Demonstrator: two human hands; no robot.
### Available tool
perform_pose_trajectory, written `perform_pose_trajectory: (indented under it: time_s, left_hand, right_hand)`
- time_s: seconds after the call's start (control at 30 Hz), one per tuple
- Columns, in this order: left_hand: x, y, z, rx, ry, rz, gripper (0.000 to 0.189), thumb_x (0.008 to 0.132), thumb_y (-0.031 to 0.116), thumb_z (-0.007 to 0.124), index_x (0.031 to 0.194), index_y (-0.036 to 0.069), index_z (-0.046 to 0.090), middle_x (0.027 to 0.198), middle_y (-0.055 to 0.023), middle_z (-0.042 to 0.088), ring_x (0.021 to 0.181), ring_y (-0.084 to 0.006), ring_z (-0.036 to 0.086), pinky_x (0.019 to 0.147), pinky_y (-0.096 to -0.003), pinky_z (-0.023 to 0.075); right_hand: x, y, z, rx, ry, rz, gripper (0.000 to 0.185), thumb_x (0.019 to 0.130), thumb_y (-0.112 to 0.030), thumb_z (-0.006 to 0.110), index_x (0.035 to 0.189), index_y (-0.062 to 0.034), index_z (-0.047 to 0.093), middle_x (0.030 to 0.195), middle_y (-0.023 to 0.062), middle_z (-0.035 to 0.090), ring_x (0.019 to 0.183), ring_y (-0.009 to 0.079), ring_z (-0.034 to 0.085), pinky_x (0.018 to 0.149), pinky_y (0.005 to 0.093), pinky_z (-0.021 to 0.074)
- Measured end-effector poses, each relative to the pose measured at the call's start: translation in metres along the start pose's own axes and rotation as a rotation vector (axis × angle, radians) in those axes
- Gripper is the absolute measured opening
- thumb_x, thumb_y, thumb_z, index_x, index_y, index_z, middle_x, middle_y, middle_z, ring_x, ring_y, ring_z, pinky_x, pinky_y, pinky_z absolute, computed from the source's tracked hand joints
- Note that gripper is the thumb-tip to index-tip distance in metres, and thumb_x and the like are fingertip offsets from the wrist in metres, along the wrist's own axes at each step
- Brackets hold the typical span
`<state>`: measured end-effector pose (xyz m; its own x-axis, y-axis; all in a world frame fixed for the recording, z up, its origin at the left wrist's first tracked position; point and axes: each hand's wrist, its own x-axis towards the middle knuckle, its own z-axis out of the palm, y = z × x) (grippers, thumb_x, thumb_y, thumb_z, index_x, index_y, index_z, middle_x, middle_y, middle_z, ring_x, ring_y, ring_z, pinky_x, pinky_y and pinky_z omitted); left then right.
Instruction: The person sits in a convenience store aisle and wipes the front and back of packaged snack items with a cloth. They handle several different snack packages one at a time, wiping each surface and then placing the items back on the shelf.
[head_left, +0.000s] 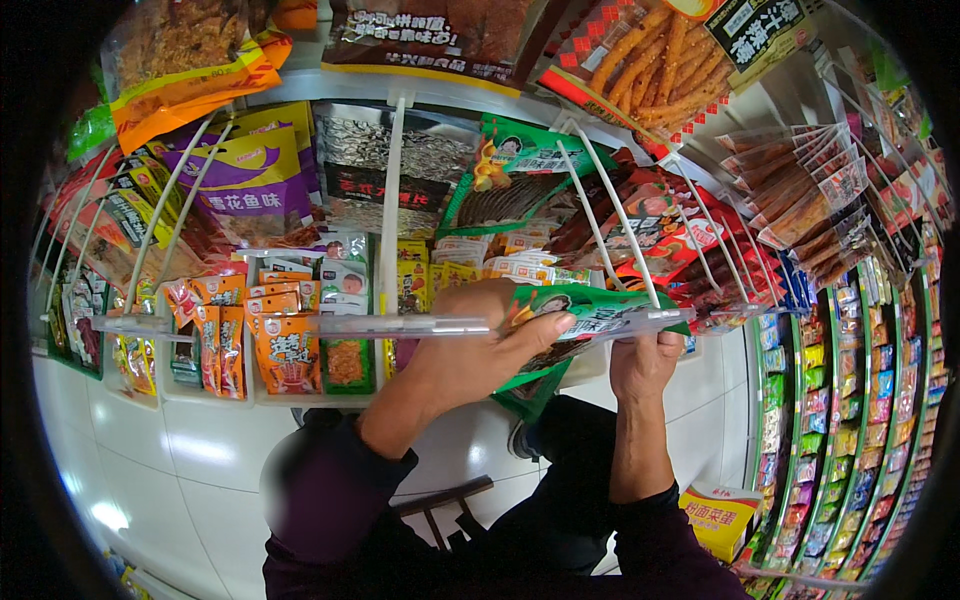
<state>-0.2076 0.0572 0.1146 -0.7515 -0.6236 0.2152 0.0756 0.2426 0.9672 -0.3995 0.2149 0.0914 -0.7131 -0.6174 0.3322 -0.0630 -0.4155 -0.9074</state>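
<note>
My left hand (480, 352) grips a green snack packet (592, 304) by its left side, thumb across the printed front. At the packet's right end my right hand (643, 364) is raised with its fingers curled under a metal hook's tip; its fingertips are partly hidden by a clear plastic label strip. A second green packet (536, 390) shows just below the first. Behind them, another green packet (517, 180) of dark strips hangs between white display hooks (611, 199).
Small orange packets (283, 349) fill white bins at left. Purple packets (240, 180) and red packets (652, 217) hang on hooks either side. Shelves of colourful packets (814, 390) run along the right. A yellow carton (716, 521) sits low at right; white floor tiles (217, 480) lie below.
</note>
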Motion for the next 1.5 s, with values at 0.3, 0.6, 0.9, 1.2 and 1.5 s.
perform_pose_trajectory:
  time_s: [0.3, 0.6, 0.9, 1.2, 1.5]
  left_hand:
    - [0.012, 0.013, 0.005, -0.060, 0.013, 0.060, 0.041, 0.101, 0.039, 0.066, 0.081, 0.002, 0.066, 0.063, -0.0123, 0.056, 0.054, -0.0242, 0.055, 0.054, -0.0390, 0.0434]
    - [0.013, -0.021, 0.008, -0.023, 0.076, 0.008, 0.022, 0.099, 0.022, 0.075, 0.092, 0.001, 0.074, 0.068, -0.0003, 0.067, 0.063, -0.0048, 0.061, 0.055, -0.0271, 0.0476]
    - [0.065, -0.055, 0.003, 0.163, 0.338, 0.058, 0.031, 0.099, 0.032, 0.074, 0.093, 0.002, 0.077, 0.075, -0.0040, 0.074, 0.069, -0.0068, 0.064, 0.062, -0.0287, 0.0509]
    - [0.082, -0.057, 0.000, 0.185, 0.429, 0.051, 0.034, 0.104, 0.034, 0.066, 0.095, 0.004, 0.079, 0.082, -0.0050, 0.078, 0.074, -0.0087, 0.067, 0.070, -0.0292, 0.0526]
    - [0.086, -0.065, 0.010, 0.266, 0.536, 0.113, 0.035, 0.105, 0.036, 0.064, 0.093, 0.004, 0.072, 0.065, -0.0098, 0.059, 0.057, -0.0164, 0.051, 0.056, -0.0372, 0.0426]
  right_hand:
    - [0.016, -0.003, 0.013, -0.183, 0.115, 0.109, 0.015, 0.098, -0.010, 0.072, 0.110, -0.0046, 0.065, 0.096, 0.0015, 0.064, 0.088, 0.0134, 0.064, 0.081, 0.0307, 0.0542]
    - [0.018, 0.010, 0.019, -0.399, 0.215, 0.179, 0.027, 0.097, -0.011, 0.074, 0.120, 0.0027, 0.071, 0.100, 0.0029, 0.068, 0.088, 0.0087, 0.059, 0.079, 0.0239, 0.0481]
    - [0.032, 0.027, 0.031, -0.522, 0.116, -0.113, 0.061, 0.095, -0.006, 0.073, 0.149, 0.0022, 0.045, 0.135, 0.0169, 0.058, 0.117, 0.0226, 0.061, 0.098, 0.0338, 0.0530]
    - [-0.003, 0.035, -0.022, -0.581, 0.009, 0.175, 0.059, 0.092, -0.001, 0.073, 0.146, 0.0014, 0.049, 0.133, 0.0152, 0.061, 0.118, 0.0234, 0.061, 0.101, 0.0338, 0.0499]
    - [-0.030, 0.013, -0.024, -0.710, -0.192, 0.224, 0.028, 0.093, -0.005, 0.075, 0.117, 0.0014, 0.062, 0.101, 0.0105, 0.065, 0.089, 0.0186, 0.067, 0.077, 0.0306, 0.0544]
